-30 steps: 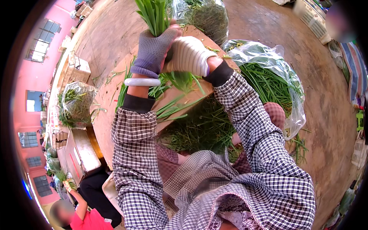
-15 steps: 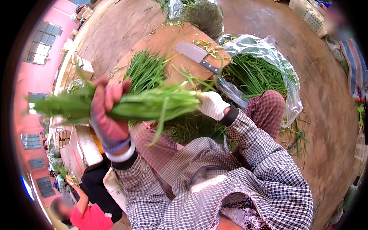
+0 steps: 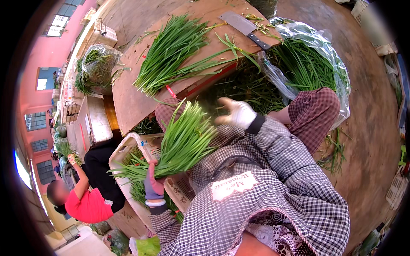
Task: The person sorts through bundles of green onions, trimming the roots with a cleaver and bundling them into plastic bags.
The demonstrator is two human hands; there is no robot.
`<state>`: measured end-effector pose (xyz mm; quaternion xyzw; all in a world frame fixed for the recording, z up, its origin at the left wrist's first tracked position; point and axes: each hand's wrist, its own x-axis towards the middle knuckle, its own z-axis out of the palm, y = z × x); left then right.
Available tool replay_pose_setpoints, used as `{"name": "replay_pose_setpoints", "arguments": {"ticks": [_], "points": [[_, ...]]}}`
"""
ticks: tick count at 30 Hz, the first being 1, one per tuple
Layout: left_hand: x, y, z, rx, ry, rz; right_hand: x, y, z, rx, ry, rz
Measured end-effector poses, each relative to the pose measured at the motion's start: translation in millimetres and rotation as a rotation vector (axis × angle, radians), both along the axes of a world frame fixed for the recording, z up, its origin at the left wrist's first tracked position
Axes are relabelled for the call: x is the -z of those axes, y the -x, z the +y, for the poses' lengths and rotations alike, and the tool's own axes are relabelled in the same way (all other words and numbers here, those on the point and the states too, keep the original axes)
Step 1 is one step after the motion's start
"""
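My left hand (image 3: pixel 153 181), in a pink and grey glove, is closed around a bunch of green chives (image 3: pixel 185 138). The bunch leans up and right over my lap, beside a pale plastic crate (image 3: pixel 118 158). Most of the left fingers are hidden behind the leaves. My right hand (image 3: pixel 237 113), in a white glove, is apart from the bunch, its fingers spread and holding nothing. In front of me, a pile of chives (image 3: pixel 175 51) lies on a brown board (image 3: pixel 128 96), with a red tie (image 3: pixel 171 91) at its near edge.
A cleaver (image 3: pixel 243 26) with a black handle lies near the board's right edge. Beyond my right knee stands a clear plastic bag (image 3: pixel 344 91) full of chives. Another filled bag (image 3: pixel 100 70) is left of the board. A person in red (image 3: pixel 92 200) sits at my left.
The chive bunch has moved from above the board down to the crate at my left. My right hand has let go of its end and opened. The view has shifted too.
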<state>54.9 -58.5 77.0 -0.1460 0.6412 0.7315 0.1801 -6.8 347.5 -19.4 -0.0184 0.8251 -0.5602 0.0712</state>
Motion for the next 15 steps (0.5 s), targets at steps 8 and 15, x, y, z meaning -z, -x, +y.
{"name": "replay_pose_setpoints", "arguments": {"ticks": [8,15], "points": [[22.1,35.4,27.8,-0.371,-0.427,0.057,13.1,2.8,-41.4,0.086,0.247,-0.028],[50.2,43.9,-18.6,-0.319,-0.271,0.086,38.4,-5.4,58.8,0.210,-0.299,-0.334]]}}
